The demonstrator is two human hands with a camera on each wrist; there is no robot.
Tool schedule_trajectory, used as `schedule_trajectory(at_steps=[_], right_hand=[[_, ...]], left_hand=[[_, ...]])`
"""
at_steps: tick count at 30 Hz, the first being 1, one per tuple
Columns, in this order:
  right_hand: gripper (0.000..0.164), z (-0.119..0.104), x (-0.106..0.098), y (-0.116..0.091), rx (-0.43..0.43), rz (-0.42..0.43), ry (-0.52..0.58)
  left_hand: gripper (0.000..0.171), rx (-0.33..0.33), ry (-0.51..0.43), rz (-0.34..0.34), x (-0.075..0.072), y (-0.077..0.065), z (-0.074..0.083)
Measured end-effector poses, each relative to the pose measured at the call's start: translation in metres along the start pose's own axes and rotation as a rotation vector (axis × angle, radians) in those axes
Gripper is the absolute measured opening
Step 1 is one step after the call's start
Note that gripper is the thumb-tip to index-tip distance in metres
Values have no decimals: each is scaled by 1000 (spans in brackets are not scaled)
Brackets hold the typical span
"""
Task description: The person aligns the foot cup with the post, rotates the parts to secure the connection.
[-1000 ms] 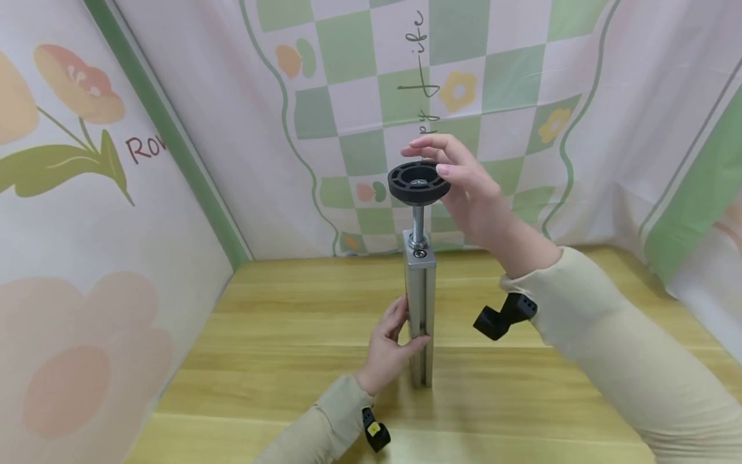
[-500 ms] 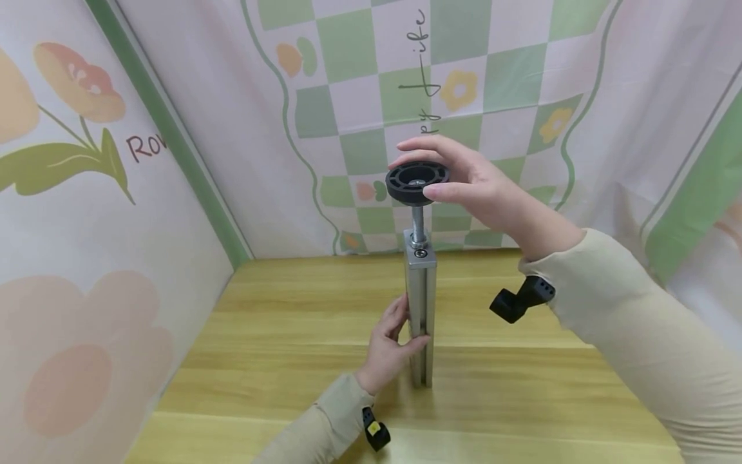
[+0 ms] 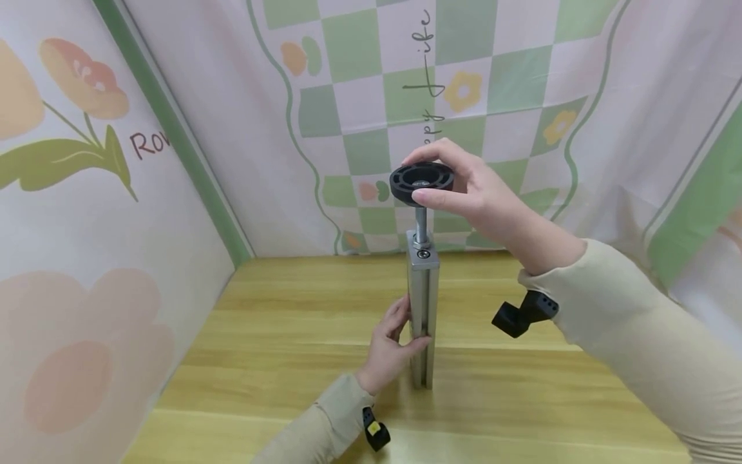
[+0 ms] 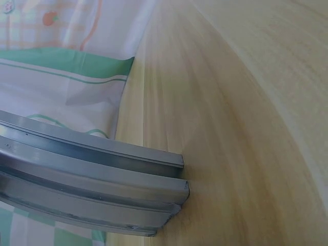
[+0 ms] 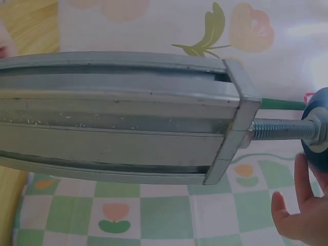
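An aluminium profile stands upright on the wooden table, with a metal end plate on top. From that plate rises a threaded rod carrying a black round levelling foot. My left hand grips the profile's lower part, thumb on the near side and fingers behind. Up at the foot, my right hand holds the rim between the thumb in front and fingers at the back. The right wrist view shows the profile, the threaded rod and part of the foot beside some fingers.
The wooden table extends around the profile. A patterned curtain hangs behind it, and a flowered curtain borders the left side. Each sleeve carries a black wrist mount.
My right hand has gone from beside the foot to a hold around its rim; the thumb slid left along the front and the fingers curled in. My left hand keeps its grip.
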State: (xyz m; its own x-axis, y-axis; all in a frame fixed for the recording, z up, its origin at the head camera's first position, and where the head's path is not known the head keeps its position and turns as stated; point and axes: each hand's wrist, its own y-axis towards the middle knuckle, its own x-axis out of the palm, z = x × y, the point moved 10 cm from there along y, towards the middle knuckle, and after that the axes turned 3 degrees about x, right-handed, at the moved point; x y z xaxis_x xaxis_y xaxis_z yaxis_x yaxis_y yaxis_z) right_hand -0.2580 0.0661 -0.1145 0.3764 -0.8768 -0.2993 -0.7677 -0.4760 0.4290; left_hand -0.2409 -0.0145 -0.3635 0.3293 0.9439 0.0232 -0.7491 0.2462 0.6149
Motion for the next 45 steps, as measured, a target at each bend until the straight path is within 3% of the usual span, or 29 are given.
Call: schedule_trajectory(at_steps=[8, 13, 20, 27, 32, 35, 41, 45], right_hand=[[28, -10, -6, 0, 16, 192, -373], [31, -17, -6, -1, -15, 279, -523], [42, -24, -9, -3, -42, 370, -606], [52, -23, -9, -4, -24, 393, -624], [54, -8, -9, -2, 51, 291, -456], [50, 4, -8, 1, 75, 174, -252], [45, 16, 2, 9, -46, -143, 280], [47, 21, 6, 10, -96, -303, 495]], left_hand=[[90, 38, 11, 0, -2, 2, 2], [92, 28, 21, 3, -3, 1, 0], [91, 22, 14, -1, -2, 2, -3], [91, 45, -3, -5, 0, 1, 0], [91, 31, -12, -3, 1, 1, 1], [92, 34, -14, 5, 1, 1, 0], [91, 28, -2, 14, 0, 1, -1], [92, 16, 5, 10, 0, 2, -1]])
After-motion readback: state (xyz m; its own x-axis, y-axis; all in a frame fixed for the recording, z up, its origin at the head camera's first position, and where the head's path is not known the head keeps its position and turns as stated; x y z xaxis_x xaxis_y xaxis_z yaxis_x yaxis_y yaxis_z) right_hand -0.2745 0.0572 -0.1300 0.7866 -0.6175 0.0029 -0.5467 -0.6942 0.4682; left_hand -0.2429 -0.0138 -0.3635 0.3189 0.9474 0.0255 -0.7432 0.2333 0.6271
